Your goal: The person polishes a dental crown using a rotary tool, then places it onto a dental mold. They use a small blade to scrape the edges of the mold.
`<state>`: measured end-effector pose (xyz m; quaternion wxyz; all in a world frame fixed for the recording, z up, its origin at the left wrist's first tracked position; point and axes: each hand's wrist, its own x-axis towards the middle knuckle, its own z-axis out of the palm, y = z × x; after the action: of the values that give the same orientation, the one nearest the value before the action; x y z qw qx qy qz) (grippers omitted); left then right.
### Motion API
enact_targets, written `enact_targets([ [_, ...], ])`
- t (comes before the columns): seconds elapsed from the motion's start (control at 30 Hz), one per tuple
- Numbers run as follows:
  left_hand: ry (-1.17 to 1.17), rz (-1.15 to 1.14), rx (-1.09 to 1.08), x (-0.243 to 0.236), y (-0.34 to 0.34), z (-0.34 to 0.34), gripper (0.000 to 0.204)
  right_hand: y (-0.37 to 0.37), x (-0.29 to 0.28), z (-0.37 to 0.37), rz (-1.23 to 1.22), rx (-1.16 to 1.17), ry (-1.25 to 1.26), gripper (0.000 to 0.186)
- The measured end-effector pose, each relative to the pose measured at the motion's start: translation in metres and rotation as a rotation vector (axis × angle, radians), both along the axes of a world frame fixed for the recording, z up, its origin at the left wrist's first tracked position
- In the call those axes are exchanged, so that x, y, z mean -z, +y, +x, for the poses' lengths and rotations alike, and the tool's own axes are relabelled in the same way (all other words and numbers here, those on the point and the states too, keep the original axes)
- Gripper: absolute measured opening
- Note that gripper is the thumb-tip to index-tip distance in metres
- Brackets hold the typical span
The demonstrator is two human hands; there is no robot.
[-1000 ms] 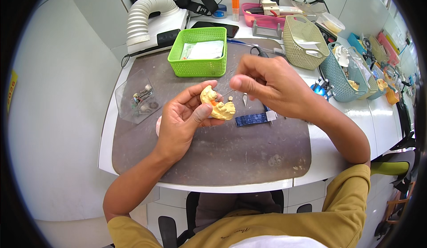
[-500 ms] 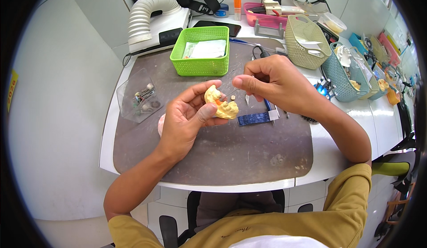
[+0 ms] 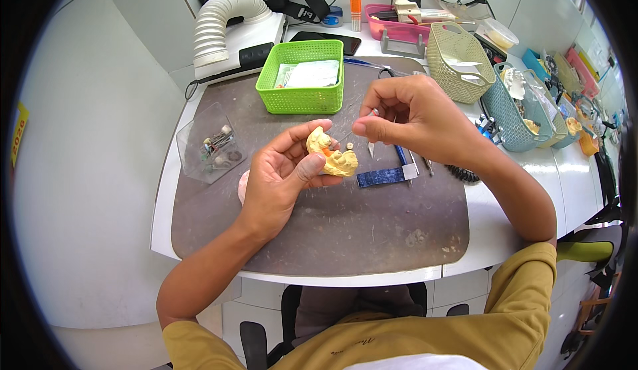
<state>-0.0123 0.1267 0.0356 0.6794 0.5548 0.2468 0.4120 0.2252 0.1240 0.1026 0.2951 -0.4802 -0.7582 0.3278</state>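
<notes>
My left hand (image 3: 276, 184) is closed round a yellow dental cast (image 3: 341, 164), curved like an arch, with an orange patch on its inner side. The thumb presses on the near side, the fingers behind. To the right and slightly farther off, my right hand (image 3: 415, 114) pinches a thin tool (image 3: 347, 135), its fine end pointing toward the cast; most of it is hidden by the fingers. A small tooth-coloured piece (image 3: 349, 146) shows just beyond the cast's right end. Partly behind my left hand is a pink rounded thing (image 3: 242, 187).
A green basket (image 3: 299, 101) stands beyond my hands. On the left is a clear tray (image 3: 193, 161) with small burs. A blue fabric strip (image 3: 380, 178) and slim tools lie right of the cast. Beige (image 3: 458, 78) and blue-grey (image 3: 515, 121) baskets line the right; a white hose (image 3: 206, 34) stands back left.
My right hand has turned a little, its fingers curling and the thumb tip moving slightly down and right. The left hand keeps the dental cast in nearly the same place.
</notes>
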Motion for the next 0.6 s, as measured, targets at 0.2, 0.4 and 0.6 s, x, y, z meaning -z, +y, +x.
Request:
enact_targets([
  [0.2, -0.004, 0.004, -0.004, -0.001, -0.001, 0.0, 0.046, 0.002, 0.005, 0.002, 0.189, -0.071, 0.061, 0.022],
  [0.4, 0.0, 0.001, -0.018, 0.0, -0.001, 0.0, 0.045, 0.005, 0.001, 0.001, -0.031, 0.053, -0.011, 0.031],
  [0.6, 0.008, 0.003, -0.004, 0.0, -0.001, 0.0, 0.045, 0.002, 0.0, 0.001, -0.037, 0.039, 0.07, 0.025],
])
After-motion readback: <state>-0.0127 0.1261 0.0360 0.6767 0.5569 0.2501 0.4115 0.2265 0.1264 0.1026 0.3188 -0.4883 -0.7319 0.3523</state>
